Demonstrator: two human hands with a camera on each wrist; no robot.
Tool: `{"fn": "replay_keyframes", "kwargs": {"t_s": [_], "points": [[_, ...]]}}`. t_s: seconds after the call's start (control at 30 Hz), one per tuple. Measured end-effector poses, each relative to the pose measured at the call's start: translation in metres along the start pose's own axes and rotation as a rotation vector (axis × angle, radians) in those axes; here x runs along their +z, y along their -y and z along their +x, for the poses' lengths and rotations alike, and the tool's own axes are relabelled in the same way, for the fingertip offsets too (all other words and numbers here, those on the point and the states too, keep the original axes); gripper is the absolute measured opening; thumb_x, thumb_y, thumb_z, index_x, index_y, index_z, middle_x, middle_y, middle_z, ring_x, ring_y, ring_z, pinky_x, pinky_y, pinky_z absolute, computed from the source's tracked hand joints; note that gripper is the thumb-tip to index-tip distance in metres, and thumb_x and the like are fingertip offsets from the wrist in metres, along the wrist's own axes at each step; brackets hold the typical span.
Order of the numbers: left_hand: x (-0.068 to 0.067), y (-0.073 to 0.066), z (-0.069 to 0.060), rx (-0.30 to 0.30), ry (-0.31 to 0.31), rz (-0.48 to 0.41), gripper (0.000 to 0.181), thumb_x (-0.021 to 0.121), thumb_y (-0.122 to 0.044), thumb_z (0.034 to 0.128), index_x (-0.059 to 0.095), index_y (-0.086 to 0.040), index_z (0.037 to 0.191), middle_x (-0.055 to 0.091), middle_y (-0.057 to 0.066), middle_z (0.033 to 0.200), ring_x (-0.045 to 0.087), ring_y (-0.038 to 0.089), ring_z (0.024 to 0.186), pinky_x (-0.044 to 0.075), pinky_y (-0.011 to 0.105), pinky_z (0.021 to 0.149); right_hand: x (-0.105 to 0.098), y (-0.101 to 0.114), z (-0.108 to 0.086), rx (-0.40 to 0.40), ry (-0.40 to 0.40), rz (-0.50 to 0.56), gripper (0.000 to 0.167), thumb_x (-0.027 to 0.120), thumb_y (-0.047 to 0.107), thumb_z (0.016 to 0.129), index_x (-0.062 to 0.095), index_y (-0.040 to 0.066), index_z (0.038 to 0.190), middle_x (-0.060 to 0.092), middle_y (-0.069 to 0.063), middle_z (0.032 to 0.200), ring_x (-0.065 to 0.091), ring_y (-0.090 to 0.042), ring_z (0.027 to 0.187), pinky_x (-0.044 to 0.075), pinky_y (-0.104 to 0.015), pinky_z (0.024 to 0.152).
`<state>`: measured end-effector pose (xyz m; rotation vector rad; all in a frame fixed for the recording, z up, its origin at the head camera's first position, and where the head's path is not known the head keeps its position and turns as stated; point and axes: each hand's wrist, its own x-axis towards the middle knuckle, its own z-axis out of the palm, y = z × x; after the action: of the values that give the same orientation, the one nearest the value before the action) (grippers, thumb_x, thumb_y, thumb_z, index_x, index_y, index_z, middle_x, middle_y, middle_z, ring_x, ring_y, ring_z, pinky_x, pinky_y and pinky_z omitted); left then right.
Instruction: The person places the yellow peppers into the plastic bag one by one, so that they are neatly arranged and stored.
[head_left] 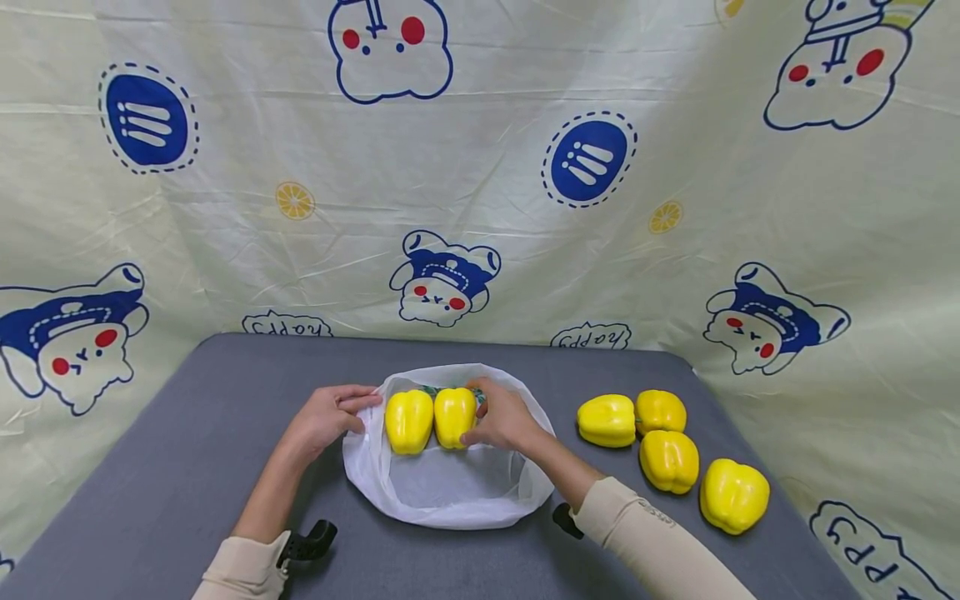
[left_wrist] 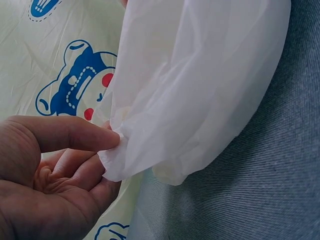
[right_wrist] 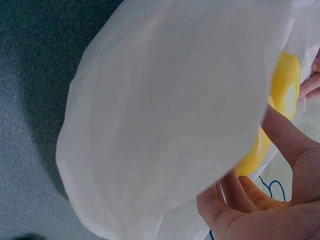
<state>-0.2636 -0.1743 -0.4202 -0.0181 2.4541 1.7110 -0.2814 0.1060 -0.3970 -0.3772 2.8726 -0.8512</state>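
A white plastic bag (head_left: 450,518) lies with its mouth wide on the grey table. Two yellow bell peppers sit side by side in it: a left pepper (head_left: 408,422) and a right pepper (head_left: 454,417). My left hand (head_left: 326,419) pinches the bag's left rim between thumb and fingers, which the left wrist view shows closely on the thin plastic (left_wrist: 120,160). Reaching in over the bag's right side, my right hand (head_left: 506,415) grips the right pepper. In the right wrist view, the bag wall partly hides that pepper (right_wrist: 255,155) and some fingertips.
To the right of the bag lie more yellow bell peppers: a left one (head_left: 606,421), a back one (head_left: 661,411), a middle one (head_left: 669,462) and a front one (head_left: 734,496). A printed pale curtain (head_left: 480,183) hangs behind the grey table (head_left: 247,400).
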Motion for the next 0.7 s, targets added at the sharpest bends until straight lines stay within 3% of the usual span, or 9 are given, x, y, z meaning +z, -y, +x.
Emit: {"fn": "replay_keyframes", "kwargs": {"t_s": [0.23,0.5,0.7], "points": [[0.000,0.000,0.000,-0.004,0.001,-0.006,0.060,0.063,0.012,0.0816,0.058,0.002,0.140,0.066,0.016,0.135,0.050,0.037,0.139,0.042,0.053,0.111,-0.011,0.000,-0.004,0.013,-0.002,-0.005,0.082,0.091,0.022,0.073,0.052,0.016,0.145,0.070,-0.015,0.114,0.064,-0.024,0.090,0.058,-0.035,0.072],[0.000,-0.001,0.000,-0.002,0.011,-0.004,0.060,0.063,0.012,0.0821,0.057,0.002,0.141,0.066,0.016,0.135,0.050,0.037,0.139,0.045,0.052,0.109,-0.023,-0.004,-0.010,0.055,-0.015,0.025,0.078,0.089,0.024,0.076,0.053,0.020,0.145,0.070,-0.014,0.116,0.051,-0.038,0.121,0.058,-0.046,0.083],[0.000,-0.001,0.000,-0.010,0.009,0.000,0.060,0.063,0.012,0.0823,0.057,0.002,0.141,0.066,0.016,0.134,0.052,0.036,0.138,0.047,0.050,0.107,-0.034,-0.013,-0.018,0.090,-0.032,0.030,0.078,0.088,0.027,0.076,0.052,0.021,0.145,0.069,-0.013,0.117,0.051,-0.037,0.122,0.058,-0.042,0.078]]}}
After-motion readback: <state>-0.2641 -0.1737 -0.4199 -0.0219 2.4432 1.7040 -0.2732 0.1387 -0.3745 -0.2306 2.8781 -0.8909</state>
